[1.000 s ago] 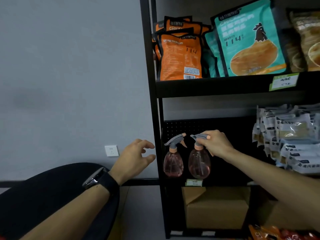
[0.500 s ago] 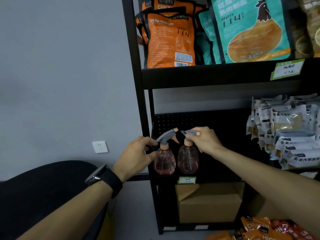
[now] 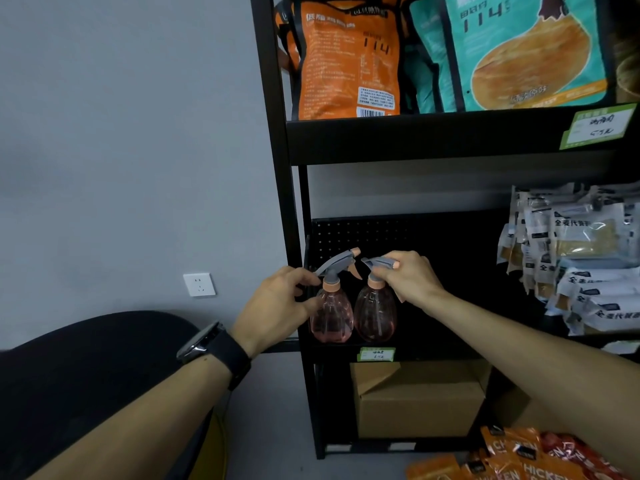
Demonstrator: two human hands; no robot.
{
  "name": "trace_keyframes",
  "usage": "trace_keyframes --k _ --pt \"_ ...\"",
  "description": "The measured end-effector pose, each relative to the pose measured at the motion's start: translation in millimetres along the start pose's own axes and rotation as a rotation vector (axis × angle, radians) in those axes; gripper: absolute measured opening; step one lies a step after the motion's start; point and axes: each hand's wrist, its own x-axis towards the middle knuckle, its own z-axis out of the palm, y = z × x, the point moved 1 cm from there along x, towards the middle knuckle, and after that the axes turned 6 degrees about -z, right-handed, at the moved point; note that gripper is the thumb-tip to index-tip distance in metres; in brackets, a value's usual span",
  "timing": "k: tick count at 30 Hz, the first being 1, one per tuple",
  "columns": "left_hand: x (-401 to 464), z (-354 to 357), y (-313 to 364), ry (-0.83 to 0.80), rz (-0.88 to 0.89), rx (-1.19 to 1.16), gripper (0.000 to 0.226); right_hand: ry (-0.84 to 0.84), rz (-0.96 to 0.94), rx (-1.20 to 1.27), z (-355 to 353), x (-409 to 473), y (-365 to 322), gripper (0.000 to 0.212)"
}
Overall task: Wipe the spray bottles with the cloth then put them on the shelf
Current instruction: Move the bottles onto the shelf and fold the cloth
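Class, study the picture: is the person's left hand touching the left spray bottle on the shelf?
Touching. In the head view the left hand has its thumb against the left spray bottle at the shoulder and its fingers at the neck, with no gap visible.

Two spray bottles (image 3: pixel 353 311) side by side on shelf (image 3: pixel 433 351); cardboard box (image 3: pixel 419 400) below, snack bags (image 3: pixel 346 60) above.

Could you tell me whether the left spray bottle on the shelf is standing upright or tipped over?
Upright. The left spray bottle stands on its base on the shelf, trigger head on top, beside the right spray bottle.
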Motion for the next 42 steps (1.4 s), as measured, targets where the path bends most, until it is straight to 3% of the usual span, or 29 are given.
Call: trace_keyframes --k 4,10,17,29,42 --pt "-1.6 -3.5 0.2 0.003 0.002 0.0 0.027 -0.018 0.031 -0.033 -1.9 -0.1 -2.7 0.014" --pt "-6.1 -20.9 4.6 0.031 -0.005 0.002 0.024 0.073 0.003 -0.095 -10.9 -0.3 -19.9 0.042" --pt "-22.2 -52.6 9.4 0.097 -0.003 0.011 0.026 0.16 -0.232 -0.056 -13.1 -16.3 -73.0 0.031" --pt "-89.0 -138.6 -37.0 0.239 -0.161 0.03 0.026 -0.003 -0.382 0.053 51.2 -57.7 -173.6 0.025" --pt "-230.1 -219.3 -160.7 0.417 -0.484 0.104 0.026 -0.4 -0.554 0.125 206.4 -131.6 -285.3 0.03"
